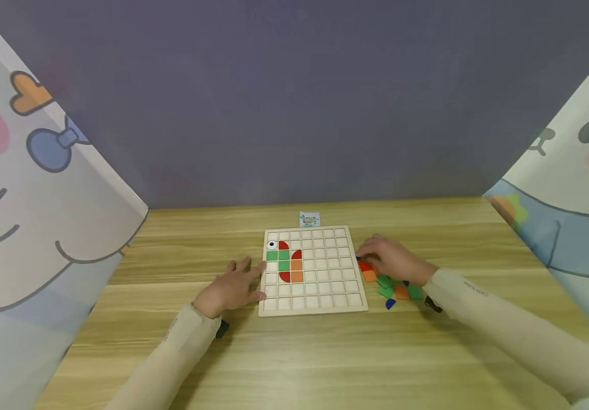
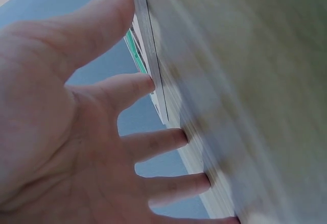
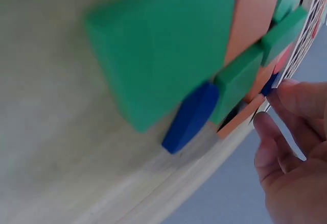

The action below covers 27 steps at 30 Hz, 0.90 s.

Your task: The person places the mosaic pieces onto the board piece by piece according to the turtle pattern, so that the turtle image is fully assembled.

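Note:
A pale wooden grid board (image 1: pixel 320 304) lies on the table with green, red and orange tiles and a round eye tile (image 1: pixel 272 245) in its left columns. My left hand (image 1: pixel 230 290) is spread flat at the board's left edge; in the left wrist view its thumb and index finger touch the rim. Beside the board's right edge, my right hand (image 1: pixel 394 261) pinches a small blue piece (image 3: pixel 271 83) between thumb and finger. Under and near it lies a loose pile: green tiles (image 3: pixel 168 45), orange tiles (image 1: pixel 370 276), a red piece (image 1: pixel 365 266) and a blue half-round piece (image 1: pixel 390 304).
A small picture card (image 1: pixel 309 219) lies just behind the board's far edge. The wooden table (image 1: pixel 294 364) meets a dark grey panel (image 1: pixel 294 114) at the back. Cartoon-printed panels stand at the left (image 1: pixel 79 228) and right (image 1: pixel 571 171).

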{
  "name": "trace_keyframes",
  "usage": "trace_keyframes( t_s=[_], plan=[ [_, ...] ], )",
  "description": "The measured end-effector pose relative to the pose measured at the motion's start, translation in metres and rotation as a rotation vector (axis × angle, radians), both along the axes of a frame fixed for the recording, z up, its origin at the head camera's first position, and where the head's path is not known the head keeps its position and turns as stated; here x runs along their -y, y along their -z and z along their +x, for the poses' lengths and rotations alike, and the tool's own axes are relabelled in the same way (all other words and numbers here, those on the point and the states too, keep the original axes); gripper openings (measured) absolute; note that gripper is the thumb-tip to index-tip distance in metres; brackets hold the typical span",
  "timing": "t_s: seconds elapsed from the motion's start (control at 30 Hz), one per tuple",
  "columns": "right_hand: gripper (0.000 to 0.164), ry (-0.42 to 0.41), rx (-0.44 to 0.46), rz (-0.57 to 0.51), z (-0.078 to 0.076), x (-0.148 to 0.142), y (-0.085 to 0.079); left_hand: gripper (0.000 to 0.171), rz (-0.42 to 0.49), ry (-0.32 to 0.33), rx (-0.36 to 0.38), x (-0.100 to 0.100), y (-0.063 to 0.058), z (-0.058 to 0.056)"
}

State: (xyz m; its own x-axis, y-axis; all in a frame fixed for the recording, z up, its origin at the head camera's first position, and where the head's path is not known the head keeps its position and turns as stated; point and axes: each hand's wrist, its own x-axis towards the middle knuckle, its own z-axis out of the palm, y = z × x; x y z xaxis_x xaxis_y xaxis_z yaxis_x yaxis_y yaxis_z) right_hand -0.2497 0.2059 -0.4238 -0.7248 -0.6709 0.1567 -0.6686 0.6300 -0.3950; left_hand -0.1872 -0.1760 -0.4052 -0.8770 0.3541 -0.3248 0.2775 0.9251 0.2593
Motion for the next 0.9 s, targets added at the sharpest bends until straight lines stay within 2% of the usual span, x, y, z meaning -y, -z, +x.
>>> trace_keyframes(
  t_s=[0.2,0.4,0.47,0.57,0.7,0.9],
  plan=[
    [0.016,0.056,0.005,0.01,-0.008,-0.004,0.002,0.074,-0.018,-0.014,0.009,-0.002,0.003,0.0],
    [0.011,0.107,0.06,0.001,-0.015,0.0,0.001,0.074,-0.021,-0.02,0.006,-0.001,0.005,-0.002],
    [0.009,0.123,0.056,-0.013,-0.013,0.006,-0.001,0.075,-0.021,-0.017,0.007,0.0,0.005,-0.002],
    [0.008,0.092,-0.002,-0.047,-0.004,0.024,-0.005,0.075,-0.021,-0.016,0.014,0.0,0.004,-0.002],
    [0.007,-0.025,-0.066,-0.071,0.014,0.062,-0.01,0.075,-0.021,-0.02,0.015,0.0,0.004,-0.002],
    [0.006,-0.135,-0.006,-0.047,0.031,0.116,-0.012,0.074,-0.02,-0.01,-0.006,-0.001,0.004,-0.003]
  ],
)
